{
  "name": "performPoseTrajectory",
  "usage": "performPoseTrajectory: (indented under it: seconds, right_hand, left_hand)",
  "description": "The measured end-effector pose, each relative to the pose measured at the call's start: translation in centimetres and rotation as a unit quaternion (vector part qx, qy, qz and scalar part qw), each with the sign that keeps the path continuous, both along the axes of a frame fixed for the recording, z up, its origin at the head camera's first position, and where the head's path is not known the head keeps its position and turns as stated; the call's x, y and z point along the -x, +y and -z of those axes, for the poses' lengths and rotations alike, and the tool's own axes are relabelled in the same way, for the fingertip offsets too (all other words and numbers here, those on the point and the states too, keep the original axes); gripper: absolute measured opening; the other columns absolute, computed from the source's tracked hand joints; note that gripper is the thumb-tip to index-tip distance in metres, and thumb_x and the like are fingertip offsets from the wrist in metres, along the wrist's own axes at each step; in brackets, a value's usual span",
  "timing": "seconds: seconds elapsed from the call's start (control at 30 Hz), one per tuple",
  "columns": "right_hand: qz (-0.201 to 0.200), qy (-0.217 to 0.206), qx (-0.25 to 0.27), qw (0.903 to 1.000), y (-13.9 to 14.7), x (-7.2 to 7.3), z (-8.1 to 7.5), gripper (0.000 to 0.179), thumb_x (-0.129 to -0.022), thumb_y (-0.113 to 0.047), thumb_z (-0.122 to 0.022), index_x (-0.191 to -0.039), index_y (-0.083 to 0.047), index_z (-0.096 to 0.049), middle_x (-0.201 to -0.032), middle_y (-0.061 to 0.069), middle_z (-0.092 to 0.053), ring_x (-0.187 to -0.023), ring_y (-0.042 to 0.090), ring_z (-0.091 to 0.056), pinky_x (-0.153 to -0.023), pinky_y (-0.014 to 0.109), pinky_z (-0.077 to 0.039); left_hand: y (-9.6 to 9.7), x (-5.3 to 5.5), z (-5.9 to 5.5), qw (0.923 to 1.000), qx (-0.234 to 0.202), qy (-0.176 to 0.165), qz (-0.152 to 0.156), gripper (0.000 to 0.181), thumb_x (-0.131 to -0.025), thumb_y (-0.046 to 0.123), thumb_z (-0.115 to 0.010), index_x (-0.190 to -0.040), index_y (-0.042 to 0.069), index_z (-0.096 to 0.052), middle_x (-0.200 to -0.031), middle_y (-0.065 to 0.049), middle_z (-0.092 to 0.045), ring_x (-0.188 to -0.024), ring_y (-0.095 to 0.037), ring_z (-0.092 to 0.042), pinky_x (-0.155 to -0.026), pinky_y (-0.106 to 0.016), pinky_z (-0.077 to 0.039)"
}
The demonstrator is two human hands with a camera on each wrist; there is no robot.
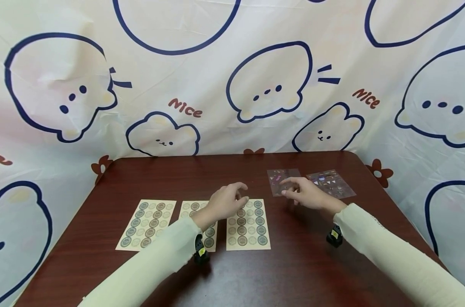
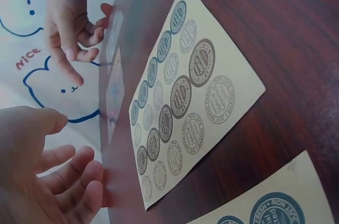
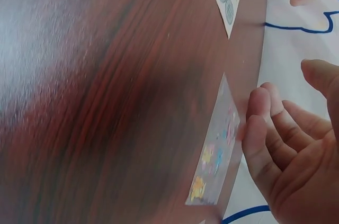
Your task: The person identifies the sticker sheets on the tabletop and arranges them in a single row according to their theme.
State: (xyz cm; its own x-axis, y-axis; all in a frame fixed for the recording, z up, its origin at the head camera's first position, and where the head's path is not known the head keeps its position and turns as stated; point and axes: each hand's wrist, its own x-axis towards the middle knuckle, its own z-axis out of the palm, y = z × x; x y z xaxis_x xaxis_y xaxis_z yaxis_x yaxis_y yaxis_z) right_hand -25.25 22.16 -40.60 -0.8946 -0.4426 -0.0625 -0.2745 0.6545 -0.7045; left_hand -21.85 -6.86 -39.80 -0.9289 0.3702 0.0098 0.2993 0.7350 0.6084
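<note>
Pale sleeves [image 1: 151,260] foremost, hands apart, empty, fingers loosely bent: left hand [image 1: 225,203] over the rightmost cream sheet [image 1: 251,230], its long axis running away; right hand [image 1: 303,192] nearer the left clear sheet [image 1: 274,178], just beyond its fingers.

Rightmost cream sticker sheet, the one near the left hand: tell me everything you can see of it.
The rightmost cream sticker sheet is rectangular, looks like paper, and carries four columns of five round, lettered stickers: one grey-green, one brown, two pale cream. Most lettering is too small to read. It lies flat on the dark reddish-brown table, apart from the next sheet. The left hand overlaps its far left corner in the head view, but the left wrist view shows no contact.
</note>
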Motion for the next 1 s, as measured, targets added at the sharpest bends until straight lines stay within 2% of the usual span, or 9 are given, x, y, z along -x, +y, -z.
performPoseTrajectory:
  seconds: [0.27, 0.5, 0.63, 0.77, 1.0]
  right_hand:
    - [0.018, 0.016, -0.005, 0.9997, 0.9, 0.7, 0.3, 0.044, -0.102, -0.021, -0.06, -0.139, 0.004, -0.053, -0.091, 0.021, -0.07, -0.064, 0.031, -0.062, -0.053, 0.03, -0.045]
    - [0.034, 0.01, -0.007, 0.9994, 1.0, 1.5, 0.4, 0.045, -0.103, -0.017, -0.058, -0.142, 0.004, -0.05, -0.088, 0.02, -0.068, -0.064, 0.028, -0.06, -0.058, 0.031, -0.048]
    - [0.04, 0.015, -0.01, 0.9991, 1.2, 1.8, 0.5, 0.044, -0.103, -0.015, -0.058, -0.141, 0.004, -0.051, -0.087, 0.019, -0.069, -0.063, 0.024, -0.059, -0.059, 0.031, -0.049]
    - [0.053, 0.012, -0.017, 0.9984, 1.6, 2.2, 0.6, 0.043, -0.103, -0.016, -0.057, -0.141, 0.003, -0.051, -0.089, 0.019, -0.069, -0.063, 0.021, -0.057, -0.059, 0.03, -0.049]
    - [0.066, 0.009, -0.042, 0.9969, 2.1, 2.8, 1.0, 0.045, -0.103, -0.017, -0.056, -0.143, 0.004, -0.049, -0.091, 0.017, -0.069, -0.065, 0.017, -0.057, -0.06, 0.031, -0.049]
  left_hand:
    - [1.1, 0.6, 0.5, 1.0, 0.0, 0.001, 0.004, 0.04, -0.101, 0.031, -0.061, -0.137, 0.012, -0.06, -0.095, -0.002, -0.07, -0.064, -0.011, -0.058, -0.058, -0.028, -0.044]
    - [2.1, 1.0, 0.9, 0.9999, -0.014, -0.008, 0.002, 0.037, -0.101, 0.031, -0.06, -0.134, 0.014, -0.062, -0.089, -0.001, -0.067, -0.061, -0.011, -0.054, -0.055, -0.028, -0.04]
    - [2.7, 1.2, 0.7, 0.9998, -0.016, -0.011, -0.006, 0.036, -0.101, 0.03, -0.06, -0.134, 0.015, -0.062, -0.09, 0.0, -0.067, -0.065, -0.012, -0.056, -0.058, -0.028, -0.042]
    - [3.2, 1.3, 0.4, 0.9989, -0.036, -0.028, -0.013, 0.036, -0.102, 0.029, -0.06, -0.134, 0.014, -0.062, -0.091, 0.0, -0.068, -0.066, -0.013, -0.057, -0.059, -0.028, -0.043]
    - [4.4, 1.4, 0.0, 0.9973, -0.054, -0.048, -0.009, 0.038, -0.102, 0.031, -0.06, -0.135, 0.012, -0.061, -0.097, -0.001, -0.068, -0.069, -0.013, -0.058, -0.061, -0.027, -0.043]
